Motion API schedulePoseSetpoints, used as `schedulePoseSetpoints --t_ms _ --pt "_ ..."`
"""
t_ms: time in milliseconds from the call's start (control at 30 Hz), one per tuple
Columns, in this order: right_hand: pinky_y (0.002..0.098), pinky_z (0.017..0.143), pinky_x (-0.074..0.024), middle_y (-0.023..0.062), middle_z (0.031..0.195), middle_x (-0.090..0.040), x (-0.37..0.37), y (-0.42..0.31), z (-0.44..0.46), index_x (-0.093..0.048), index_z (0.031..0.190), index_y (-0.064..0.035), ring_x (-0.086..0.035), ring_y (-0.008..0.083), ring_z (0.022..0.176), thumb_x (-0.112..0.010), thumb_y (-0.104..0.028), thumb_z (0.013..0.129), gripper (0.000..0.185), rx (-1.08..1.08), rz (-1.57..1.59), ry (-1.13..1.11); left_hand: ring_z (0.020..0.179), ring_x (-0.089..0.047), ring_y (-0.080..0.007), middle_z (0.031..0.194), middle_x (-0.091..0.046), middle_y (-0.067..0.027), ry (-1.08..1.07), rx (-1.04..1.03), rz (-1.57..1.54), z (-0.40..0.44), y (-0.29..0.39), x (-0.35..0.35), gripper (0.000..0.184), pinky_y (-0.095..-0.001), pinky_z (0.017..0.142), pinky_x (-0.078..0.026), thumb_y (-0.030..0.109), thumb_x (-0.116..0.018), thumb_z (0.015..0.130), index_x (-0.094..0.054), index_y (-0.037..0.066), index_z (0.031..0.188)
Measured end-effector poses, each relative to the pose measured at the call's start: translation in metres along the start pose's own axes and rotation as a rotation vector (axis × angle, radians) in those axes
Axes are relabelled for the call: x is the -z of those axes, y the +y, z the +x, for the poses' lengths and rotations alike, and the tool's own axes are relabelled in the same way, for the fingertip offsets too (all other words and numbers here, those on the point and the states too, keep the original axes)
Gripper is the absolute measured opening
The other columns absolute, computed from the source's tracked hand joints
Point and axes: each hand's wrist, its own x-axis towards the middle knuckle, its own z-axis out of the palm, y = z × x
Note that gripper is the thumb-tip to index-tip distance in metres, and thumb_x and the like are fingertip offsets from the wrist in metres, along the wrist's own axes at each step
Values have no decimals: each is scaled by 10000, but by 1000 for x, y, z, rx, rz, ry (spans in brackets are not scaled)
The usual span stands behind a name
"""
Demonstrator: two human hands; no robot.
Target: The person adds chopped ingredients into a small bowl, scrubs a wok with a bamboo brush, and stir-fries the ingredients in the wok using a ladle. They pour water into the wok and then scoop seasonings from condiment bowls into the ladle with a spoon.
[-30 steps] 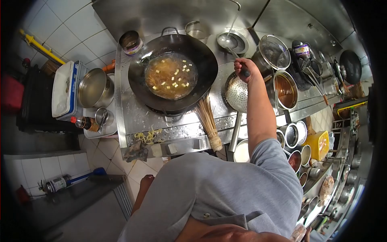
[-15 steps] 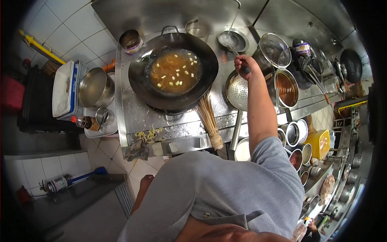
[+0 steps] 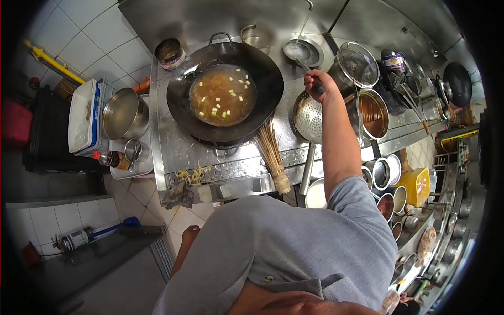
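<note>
Head camera, looking forward and down: a person in a gray shirt stands at a metal stove counter (image 3: 244,163). The right arm reaches forward, and the right hand (image 3: 321,86) is closed in a fist around the dark grip of a ladle (image 3: 296,51). The ladle's bowl is at the far side of the counter, over a round metal dish (image 3: 315,54), where a thin stream of water (image 3: 303,27) falls from a tap (image 3: 310,4). The left hand (image 3: 191,232) hangs low beside the body, well apart from the counter, with its fingers curled; whether it holds anything cannot be told.

To the left of the ladle, a large black wok (image 3: 268,71) sits on the stove. It contains orange-brown soup (image 3: 220,102) with pale cubes floating on top. Just beyond the wok's left rim is an open can (image 3: 170,55). A straw brush (image 3: 271,155) lies on the near side of the wok, its bristles by the rim.

Beneath the right forearm, partly hidden, is a perforated strainer (image 3: 308,119), its handle pointing toward the person. Right of the forearm, a pot (image 3: 386,113) holds brown liquid, and a round mesh sieve (image 3: 358,64) lies just beyond it. Yellowish scraps (image 3: 193,175) are scattered along the counter's near edge.
</note>
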Motion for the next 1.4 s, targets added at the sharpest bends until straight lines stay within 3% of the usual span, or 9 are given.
schedulePoseSetpoints --t_ms 133,233,300,333,400,733,1033,1200,1400 --pt "226 485 -449 -21 632 -499 -1 -1 -2 -496 798 -68 -507 91 521 -560 -119 940 164 7 -3 2 883 -727 -338 952 -750 -154 -13 -49 -7 -1 1 -1 277 -422 790 -585 344 -723 879 -754 87 977" --pt "226 485 -444 -22 633 -499 -2 -2 -4 -496 800 -67 -506 89 524 -562 -116 937 159 13 -9 -5 882 -726 -341 949 -749 -148 -11 42 -75 0 -3 -7 264 -424 786 -584 341 -716 883 -756 97 977" --pt "225 484 -442 -22 633 -499 -1 -3 -3 -497 801 -66 -506 88 525 -563 -115 935 157 15 -13 -3 873 -725 -343 947 -750 -134 -5 -155 -9 -1 -8 -7 254 -427 778 -584 335 -705 889 -758 102 977" --pt "236 479 -460 -2 633 -510 1 -5 -1 -491 816 -68 -509 114 524 -564 -119 935 149 -6 11 -16 873 -725 -343 947 -750 -134 -6 -155 -9 0 -11 -9 254 -427 778 -584 335 -705 889 -758 102 977" --pt "246 474 -478 17 634 -520 2 -6 1 -486 831 -71 -511 139 523 -565 -123 936 141 -28 35 -29 878 -725 -334 952 -750 -123 -27 -16 -41 1 -10 -11 244 -422 781 -583 328 -697 895 -759 104 966" --pt "244 482 -472 15 646 -517 2 -8 3 -463 835 -78 -514 128 536 -574 -105 929 148 0 41 -48 916 -725 -312 1032 -740 -129 -55 -75 4 -5 0 -3 247 -403 802 -581 322 -700 898 -751 100 991" --pt "227 485 -426 11 693 -495 1 -14 -1 -456 825 -69 -492 106 559 -552 -88 945 155 42 83 -44 945 -723 -299 1015 -742 -133 -71 24 15 -8 13 0 267 -397 820 -578 338 -714 881 -750 99 994" --pt "225 476 -434 11 688 -496 5 -19 1 -447 836 -63 -498 106 552 -551 -87 952 157 36 115 -60 961 -717 -325 1023 -737 -159 -71 131 -37 -10 22 3 284 -406 845 -573 339 -687 881 -748 87 997" --pt "235 489 -439 15 676 -500 10 -26 -6 -446 854 -79 -506 120 557 -580 -83 928 153 -35 134 -142 931 -714 -344 996 -730 -176 -61 43 -28 -7 12 0 275 -424 834 -571 314 -656 891 -738 72 993"
